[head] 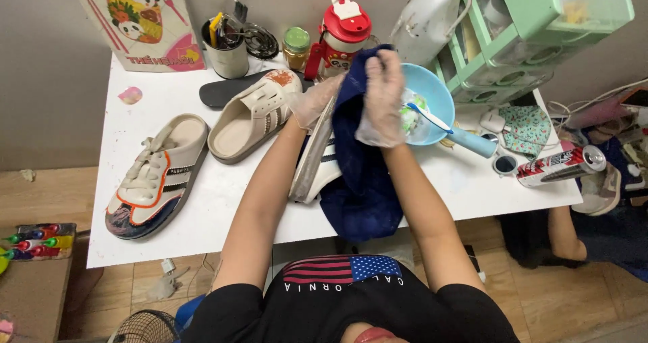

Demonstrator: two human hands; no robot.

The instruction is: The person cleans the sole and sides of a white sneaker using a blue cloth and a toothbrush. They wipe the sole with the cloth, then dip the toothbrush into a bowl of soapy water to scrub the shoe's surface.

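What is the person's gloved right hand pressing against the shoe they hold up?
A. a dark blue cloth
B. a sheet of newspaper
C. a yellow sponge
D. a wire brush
A. The right hand, in a thin clear glove, grips a dark blue cloth that drapes down over the white shoe, while the left hand steadies that shoe from the other side.

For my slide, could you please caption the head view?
Gloved hands, left and right, rub a blue cloth over a white shoe.
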